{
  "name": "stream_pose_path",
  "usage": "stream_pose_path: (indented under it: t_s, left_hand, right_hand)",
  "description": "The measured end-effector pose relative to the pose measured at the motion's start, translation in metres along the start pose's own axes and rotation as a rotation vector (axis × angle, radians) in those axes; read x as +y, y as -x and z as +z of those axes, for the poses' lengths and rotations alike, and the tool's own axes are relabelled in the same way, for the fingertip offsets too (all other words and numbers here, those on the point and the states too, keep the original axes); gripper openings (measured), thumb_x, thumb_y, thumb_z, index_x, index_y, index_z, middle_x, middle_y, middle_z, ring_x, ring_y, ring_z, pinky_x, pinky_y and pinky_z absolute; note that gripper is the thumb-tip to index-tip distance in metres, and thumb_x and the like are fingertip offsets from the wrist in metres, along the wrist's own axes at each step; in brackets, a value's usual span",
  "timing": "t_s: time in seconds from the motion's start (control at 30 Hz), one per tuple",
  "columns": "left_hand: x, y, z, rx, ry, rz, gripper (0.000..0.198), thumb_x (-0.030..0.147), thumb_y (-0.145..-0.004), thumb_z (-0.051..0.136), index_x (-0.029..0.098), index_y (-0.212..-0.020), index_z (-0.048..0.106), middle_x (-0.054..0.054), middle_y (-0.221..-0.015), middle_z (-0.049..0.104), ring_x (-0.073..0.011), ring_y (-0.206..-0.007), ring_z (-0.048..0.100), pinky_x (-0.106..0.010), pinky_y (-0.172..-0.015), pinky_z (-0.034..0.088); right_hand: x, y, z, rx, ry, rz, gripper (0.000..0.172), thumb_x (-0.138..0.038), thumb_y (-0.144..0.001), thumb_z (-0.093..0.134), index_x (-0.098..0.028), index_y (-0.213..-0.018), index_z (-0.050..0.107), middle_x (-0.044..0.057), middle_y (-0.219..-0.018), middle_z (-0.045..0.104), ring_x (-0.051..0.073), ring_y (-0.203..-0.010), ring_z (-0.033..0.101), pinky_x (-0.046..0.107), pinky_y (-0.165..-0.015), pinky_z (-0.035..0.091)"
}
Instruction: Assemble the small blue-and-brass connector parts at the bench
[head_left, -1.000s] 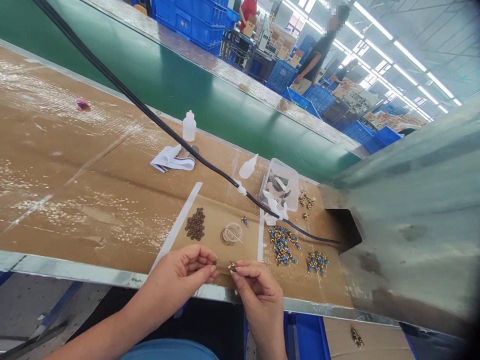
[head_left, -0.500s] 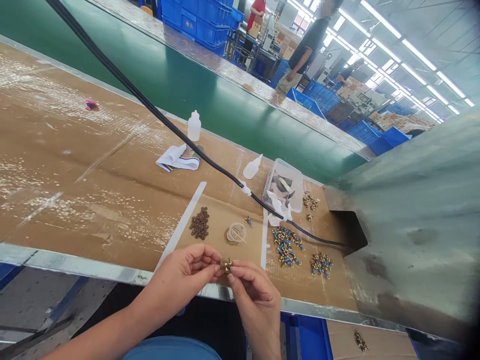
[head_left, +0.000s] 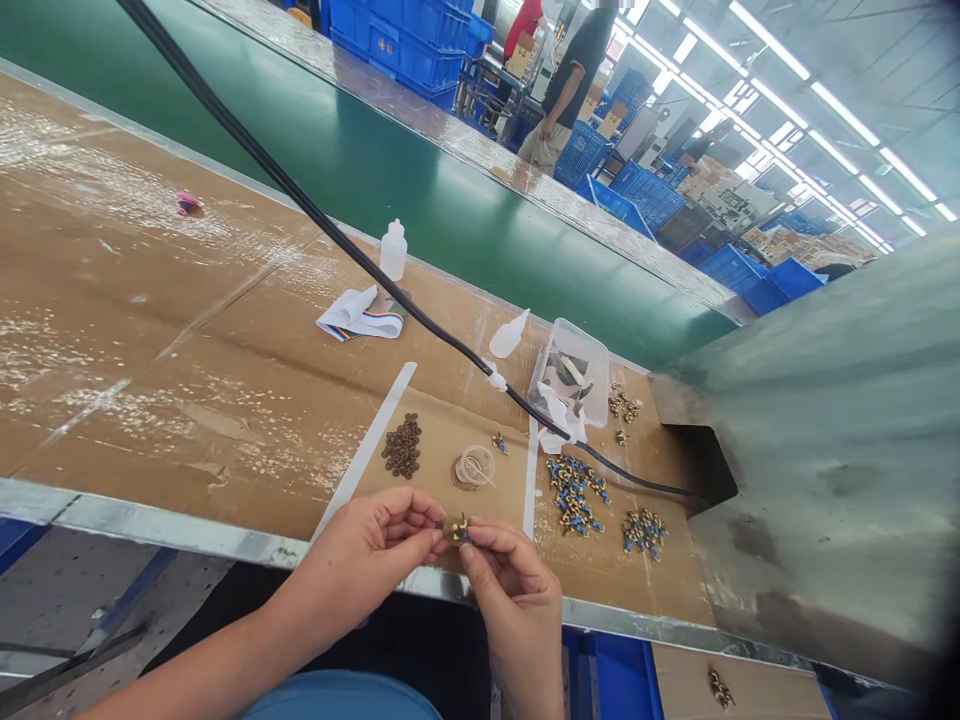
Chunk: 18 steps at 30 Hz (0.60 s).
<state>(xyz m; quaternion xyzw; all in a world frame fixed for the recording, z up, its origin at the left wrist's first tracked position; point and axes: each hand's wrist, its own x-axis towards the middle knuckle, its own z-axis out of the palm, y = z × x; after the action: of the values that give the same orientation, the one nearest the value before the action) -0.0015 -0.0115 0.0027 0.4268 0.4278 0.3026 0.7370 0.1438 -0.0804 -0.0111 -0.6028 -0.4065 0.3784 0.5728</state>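
Just above the table's front edge, my two hands meet at the fingertips. My right hand [head_left: 517, 580] pinches a tiny gold-and-blue figurine [head_left: 460, 530] between thumb and fingers. My left hand [head_left: 382, 540] is closed in a pinch on a small dark piece, mostly covered by the fingertips; its kind is unclear. Beyond the hands stands a small clear cup [head_left: 475, 466] with a thin stick in it. A heap of small brown discs [head_left: 402, 445] lies to the cup's left, and a single figurine [head_left: 500, 443] lies to its right.
Figurine piles [head_left: 574, 495] lie on the right, near a clear plastic box [head_left: 592, 385]. A black cable [head_left: 330, 235] crosses above the cardboard-covered table. White bottles [head_left: 393, 252] and a folded ribbon [head_left: 360, 314] sit farther back. A metal panel [head_left: 825, 450] bounds the right; people stand beyond the green belt [head_left: 360, 140].
The figurine at my right fingertips has shifted slightly right, and a small gap shows between the hands. In the background a standing person has moved left.
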Motion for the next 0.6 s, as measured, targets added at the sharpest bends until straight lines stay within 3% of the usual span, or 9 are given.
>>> stream_pose_path:
  t_s: [0.27, 0.6]
  left_hand:
    - [-0.0026, 0.0001, -0.0003, 0.003, -0.001, -0.006, 0.006, 0.022, -0.074, 0.066, 0.019, -0.079, 0.065, -0.002, -0.075, 0.072, -0.0188, -0.076, 0.068, -0.031, -0.075, 0.055]
    - [-0.0016, -0.0009, -0.0014, -0.019, 0.041, -0.004, 0.01, 0.023, -0.073, 0.067, 0.017, -0.081, 0.066, -0.004, -0.078, 0.073, -0.0197, -0.077, 0.069, -0.034, -0.077, 0.056]
  right_hand:
    - [-0.0003, 0.0012, 0.002, 0.007, 0.089, -0.062, 0.009, -0.018, -0.08, 0.064, -0.021, -0.085, 0.071, 0.007, -0.092, 0.069, 0.018, -0.089, 0.066, 0.029, -0.077, 0.057]
    - [-0.0067, 0.0049, 0.007, 0.042, 0.344, -0.26, 0.012, -0.014, -0.079, 0.064, -0.022, -0.085, 0.071, 0.006, -0.09, 0.071, 0.018, -0.084, 0.068, 0.028, -0.071, 0.058]
